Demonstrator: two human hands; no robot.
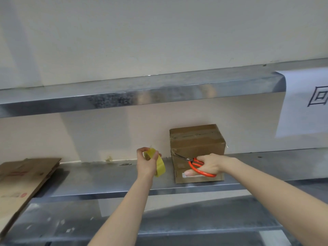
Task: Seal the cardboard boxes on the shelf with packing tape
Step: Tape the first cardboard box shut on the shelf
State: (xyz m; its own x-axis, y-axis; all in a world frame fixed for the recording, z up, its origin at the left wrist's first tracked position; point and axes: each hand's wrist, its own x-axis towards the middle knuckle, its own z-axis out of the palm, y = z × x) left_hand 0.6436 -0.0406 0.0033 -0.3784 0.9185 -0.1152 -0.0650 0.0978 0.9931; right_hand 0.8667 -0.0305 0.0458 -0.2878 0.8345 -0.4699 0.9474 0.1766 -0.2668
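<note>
A closed cardboard box (196, 144) stands on the middle steel shelf (110, 176) against the wall, with clear tape across its top. My left hand (147, 163) grips a yellow roll of packing tape (160, 166) just left of the box. My right hand (208, 165) holds orange-handled scissors (197, 166) in front of the box. The blades point at the box's left front edge, where a strip of tape hangs.
Flattened cardboard (23, 180) lies on the shelf at the far left. An upper steel shelf (142, 93) runs overhead. A white paper sign (305, 103) hangs from it at the right. A lower steel surface (177, 219) sits beneath.
</note>
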